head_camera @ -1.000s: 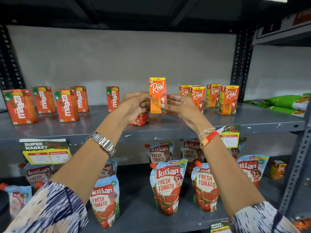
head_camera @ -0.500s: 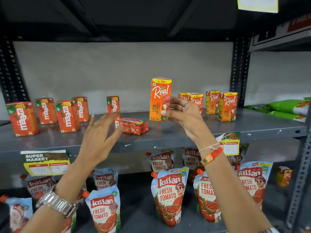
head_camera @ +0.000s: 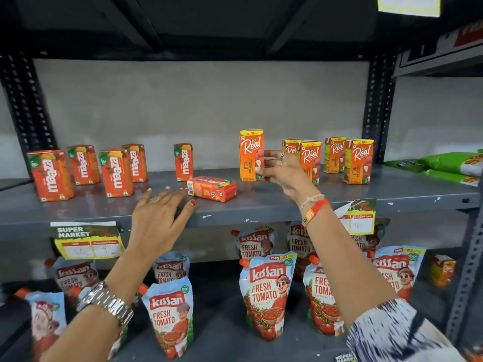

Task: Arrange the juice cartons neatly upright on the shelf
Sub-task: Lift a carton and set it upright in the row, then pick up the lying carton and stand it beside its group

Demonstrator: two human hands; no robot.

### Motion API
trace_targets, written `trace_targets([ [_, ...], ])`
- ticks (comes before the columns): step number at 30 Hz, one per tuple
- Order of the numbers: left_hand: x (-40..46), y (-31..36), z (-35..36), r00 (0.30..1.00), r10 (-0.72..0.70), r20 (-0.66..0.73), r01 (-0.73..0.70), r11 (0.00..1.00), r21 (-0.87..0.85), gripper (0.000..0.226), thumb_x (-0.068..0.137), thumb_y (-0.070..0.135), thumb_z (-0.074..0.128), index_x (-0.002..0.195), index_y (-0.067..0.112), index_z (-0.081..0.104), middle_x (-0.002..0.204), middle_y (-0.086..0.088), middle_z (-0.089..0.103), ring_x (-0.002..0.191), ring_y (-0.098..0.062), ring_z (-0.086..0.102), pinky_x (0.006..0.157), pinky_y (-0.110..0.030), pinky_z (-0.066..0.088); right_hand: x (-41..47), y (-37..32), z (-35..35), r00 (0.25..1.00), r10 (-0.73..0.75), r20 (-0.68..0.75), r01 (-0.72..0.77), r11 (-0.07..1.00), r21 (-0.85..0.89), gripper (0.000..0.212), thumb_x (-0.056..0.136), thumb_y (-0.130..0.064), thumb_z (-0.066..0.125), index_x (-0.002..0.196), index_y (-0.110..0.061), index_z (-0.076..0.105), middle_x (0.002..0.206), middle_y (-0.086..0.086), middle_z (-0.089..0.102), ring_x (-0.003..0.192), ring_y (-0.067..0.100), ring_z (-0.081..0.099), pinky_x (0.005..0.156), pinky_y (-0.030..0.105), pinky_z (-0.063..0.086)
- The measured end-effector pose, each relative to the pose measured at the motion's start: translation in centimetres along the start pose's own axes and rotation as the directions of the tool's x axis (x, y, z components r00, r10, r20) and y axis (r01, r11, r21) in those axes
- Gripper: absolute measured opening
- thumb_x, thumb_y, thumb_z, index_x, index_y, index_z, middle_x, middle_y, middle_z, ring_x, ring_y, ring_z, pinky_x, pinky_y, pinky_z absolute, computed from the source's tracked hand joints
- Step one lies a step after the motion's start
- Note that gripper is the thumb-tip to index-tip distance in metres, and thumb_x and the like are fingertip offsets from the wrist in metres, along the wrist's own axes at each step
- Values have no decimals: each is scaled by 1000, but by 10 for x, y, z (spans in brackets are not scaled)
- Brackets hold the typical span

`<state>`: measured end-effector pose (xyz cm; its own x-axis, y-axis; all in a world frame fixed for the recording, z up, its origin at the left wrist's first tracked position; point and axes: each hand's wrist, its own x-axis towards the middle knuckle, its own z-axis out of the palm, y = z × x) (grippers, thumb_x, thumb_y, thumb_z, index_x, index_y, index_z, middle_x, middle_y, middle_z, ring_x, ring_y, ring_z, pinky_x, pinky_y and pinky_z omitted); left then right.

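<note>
My right hand [head_camera: 283,169] grips an orange Real litchi carton [head_camera: 250,155], upright with its base at the grey shelf [head_camera: 261,205]. To its right stand several more Real cartons [head_camera: 358,161], upright. A red Maaza carton [head_camera: 212,188] lies on its side in the shelf's middle. My left hand [head_camera: 159,218] hovers open, fingers spread, just left of that fallen carton, fingertips close to its end. Behind it one Maaza carton [head_camera: 183,162] stands upright. Several other Maaza cartons [head_camera: 115,172] stand at the left.
Green packets [head_camera: 449,165] lie at the shelf's far right. Below, Kissan ketchup pouches [head_camera: 266,293] fill the lower shelf, with a small carton [head_camera: 443,270] at its right. Price tags [head_camera: 87,240] hang from the shelf edge. Dark steel uprights [head_camera: 377,105] frame the bay.
My left hand let go of the Real carton and dropped toward the fallen Maaza carton. My right hand lowered the Real carton onto the shelf, slightly to the right.
</note>
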<state>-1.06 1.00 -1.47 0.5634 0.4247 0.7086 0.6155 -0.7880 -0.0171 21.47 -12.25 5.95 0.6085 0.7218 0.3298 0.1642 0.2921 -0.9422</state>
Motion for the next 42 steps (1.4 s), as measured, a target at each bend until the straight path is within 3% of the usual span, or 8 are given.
trace_targets([
  [8, 0, 0, 1, 1000, 3, -6, -3, 1000, -1, 67, 89, 54, 15, 130, 17, 53, 124, -12, 63, 124, -22, 52, 109, -43, 28, 20, 11, 4, 983, 146, -114, -161, 977, -139, 44, 77, 18, 61, 116, 0, 56, 111, 15, 65, 110, 25, 61, 88, 35, 52],
  [14, -1, 1, 0, 1000, 1, -8, -1, 1000, -7, 66, 90, 53, 17, 131, 16, 51, 124, -12, 63, 122, -23, 54, 108, -44, 31, 24, 12, 3, 981, 165, -105, -180, 971, -158, 32, 80, 16, 57, 101, -8, 54, 81, 1, 58, 78, 12, 57, 76, 29, 53],
  [18, -1, 0, -3, 1000, 7, -15, -8, 999, -41, 66, 89, 53, 20, 136, 15, 45, 129, -13, 59, 126, -24, 50, 110, -44, 27, 23, 13, 2, 981, 171, -91, -179, 980, -91, 40, 80, 17, 57, 113, -2, 51, 97, 10, 59, 83, 15, 58, 86, 34, 51],
  [21, -3, -8, -5, 1000, -7, -30, 6, 1000, -28, 67, 89, 55, 20, 138, 13, 41, 136, -12, 53, 132, -23, 43, 115, -45, 19, 19, 13, 2, 963, 16, -268, -90, 960, -267, 63, 72, 7, 71, 128, -8, 45, 125, 10, 54, 114, 22, 54, 93, 31, 47],
  [26, -9, -33, -11, 993, -101, -63, 105, 992, 71, 68, 89, 56, 19, 137, 13, 42, 141, -7, 49, 134, -20, 40, 115, -43, 6, -3, 7, 25, 879, -350, -323, 179, 871, -457, 27, 74, -4, 67, 97, -16, 62, 93, 2, 64, 89, 18, 65, 75, 32, 56],
  [32, -26, -55, -16, 981, -192, -40, 196, 971, 135, 74, 87, 59, 15, 139, 12, 39, 142, -10, 46, 135, -25, 38, 114, -51, 9, -24, 6, 53, 993, -82, 80, 115, 746, -656, 59, 73, -50, 70, 109, -5, 60, 99, 5, 62, 94, 19, 57, 79, 28, 45],
  [36, -34, -67, -17, 976, -218, -24, 219, 966, 139, 78, 85, 61, 10, 139, 11, 38, 145, -9, 42, 138, -22, 33, 115, -50, 6, -17, 7, 68, 996, -56, 71, 88, 779, -621, 49, 74, -55, 66, 60, -10, 56, 60, 7, 54, 61, 20, 52, 58, 30, 37],
  [42, -34, -77, -14, 979, -195, -66, 200, 975, 95, 75, 87, 58, 13, 136, 9, 44, 141, -11, 48, 136, -23, 37, 116, -46, 10, 11, -11, 83, 938, 304, 167, -93, 684, -723, 83, 61, -63, 71, 118, -6, 55, 115, 8, 65, 104, 25, 63, 91, 38, 51],
])
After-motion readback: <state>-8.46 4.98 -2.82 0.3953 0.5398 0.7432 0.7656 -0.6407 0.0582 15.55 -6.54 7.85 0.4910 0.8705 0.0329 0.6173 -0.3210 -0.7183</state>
